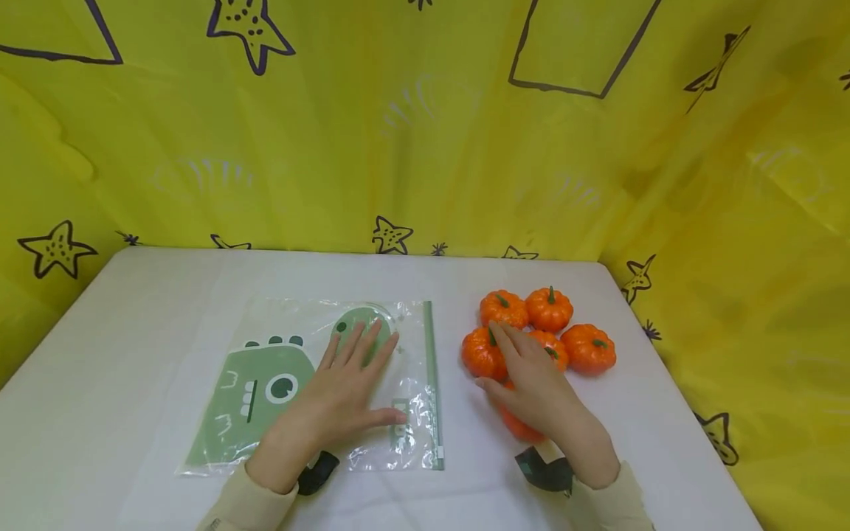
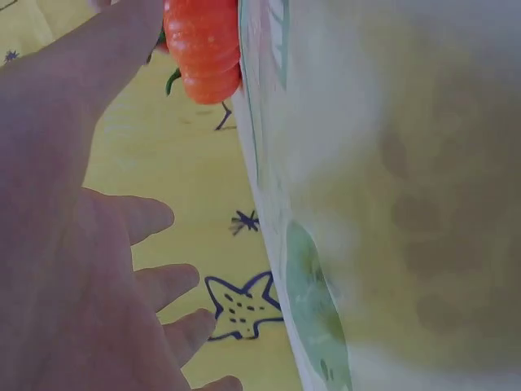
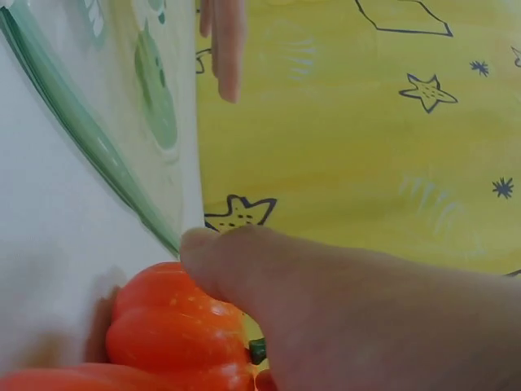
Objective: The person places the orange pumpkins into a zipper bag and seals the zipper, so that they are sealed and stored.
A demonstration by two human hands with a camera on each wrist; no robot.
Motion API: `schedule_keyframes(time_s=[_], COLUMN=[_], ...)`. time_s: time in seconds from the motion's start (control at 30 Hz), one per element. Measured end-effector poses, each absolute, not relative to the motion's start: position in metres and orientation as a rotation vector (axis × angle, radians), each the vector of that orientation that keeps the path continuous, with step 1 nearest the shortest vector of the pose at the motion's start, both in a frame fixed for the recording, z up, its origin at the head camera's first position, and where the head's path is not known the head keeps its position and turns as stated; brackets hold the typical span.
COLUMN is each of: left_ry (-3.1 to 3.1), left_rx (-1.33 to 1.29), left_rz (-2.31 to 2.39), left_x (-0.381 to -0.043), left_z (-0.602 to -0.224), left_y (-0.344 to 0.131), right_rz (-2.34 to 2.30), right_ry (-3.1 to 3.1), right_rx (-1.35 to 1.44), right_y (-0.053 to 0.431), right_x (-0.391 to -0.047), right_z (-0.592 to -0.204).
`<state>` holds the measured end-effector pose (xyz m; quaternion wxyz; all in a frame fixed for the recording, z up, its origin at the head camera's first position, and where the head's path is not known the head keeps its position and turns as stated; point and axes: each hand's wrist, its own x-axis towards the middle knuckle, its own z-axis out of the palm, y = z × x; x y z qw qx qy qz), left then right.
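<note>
A clear plastic slider bag (image 1: 226,413) printed with green cartoon monsters lies flat on the table, its green zip strip (image 1: 433,391) on the right side. Over it my left hand (image 1: 341,387) hovers with fingers spread; in the left wrist view a gap shows between the fingers and the bag. My right hand (image 1: 538,380) is above several small orange pumpkins with green stems, fingers extended and nearest the left pumpkin (image 1: 479,354). Whether it touches that pumpkin (image 3: 171,326) I cannot tell. The hand partly hides a front pumpkin (image 1: 524,428) and a middle pumpkin (image 1: 556,352).
Behind the near ones sit two pumpkins, a back left pumpkin (image 1: 505,313) and a back right pumpkin (image 1: 551,313), with a right pumpkin (image 1: 591,350) beside them. A white table (image 1: 372,276) bears everything. Yellow cloth (image 1: 425,162) with starfish drawings hangs around its back and sides.
</note>
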<state>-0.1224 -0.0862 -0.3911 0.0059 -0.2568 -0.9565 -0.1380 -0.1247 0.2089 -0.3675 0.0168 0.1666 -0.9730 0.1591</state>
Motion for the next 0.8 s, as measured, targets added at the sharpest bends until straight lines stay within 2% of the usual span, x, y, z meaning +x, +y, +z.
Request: schedule_keyframes(time_s=[0.23,0.5,0.8], left_ry=[-3.046,-3.073,-3.062], left_rx=[-0.888,-1.105,-1.099], left_rz=[-0.442,-0.388,-0.361], left_x=[-0.127,-0.114,-0.110], left_z=[-0.385,-0.397,-0.405], left_y=[-0.060,-0.038,-0.035], right_rz=[0.520,0.402,0.327], right_ry=[-3.042,-3.075,-3.157], right_rx=[0.506,0.481,0.364], right_y=[0.206,0.206,0.210], right_x=[-0.125,-0.114,-0.107], right_z=[-0.365,-0.357,-0.351])
